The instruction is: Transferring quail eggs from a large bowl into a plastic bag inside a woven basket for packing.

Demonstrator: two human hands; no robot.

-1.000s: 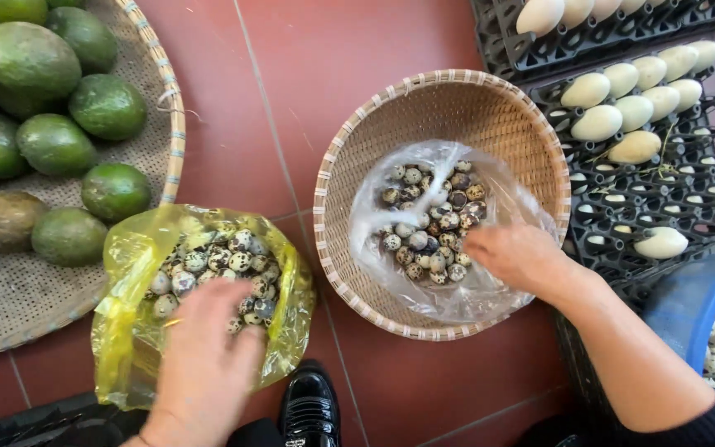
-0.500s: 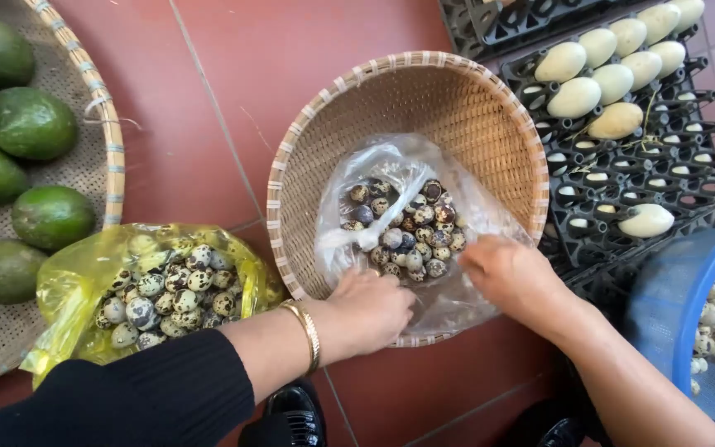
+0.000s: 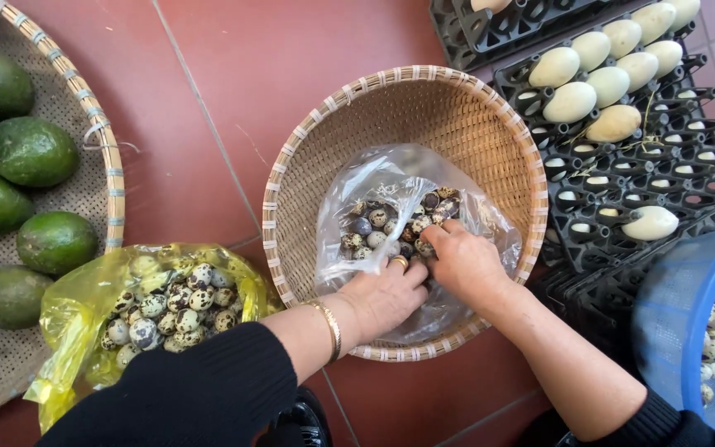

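Green avocados [image 3: 31, 151] on flat tray [image 3: 93, 178]; yellow bag [image 3: 84, 302] of speckled eggs; left hand [image 3: 386, 294] and right hand [image 3: 467, 263] together, fingers curled on clear bag [image 3: 374, 186] of eggs [image 3: 374, 223] inside round basket [image 3: 490, 132]; black egg trays [image 3: 672, 165]; blue tub [image 3: 664, 331].

Both hands [image 3: 424, 281] apparently gather quail eggs [image 3: 395, 225] in basket [image 3: 457, 124].

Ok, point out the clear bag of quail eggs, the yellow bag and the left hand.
clear bag [image 3: 374, 186]: head view, upper plastic edge.
yellow bag [image 3: 76, 310]: head view, left side of plastic.
left hand [image 3: 386, 294]: head view, back of hand.
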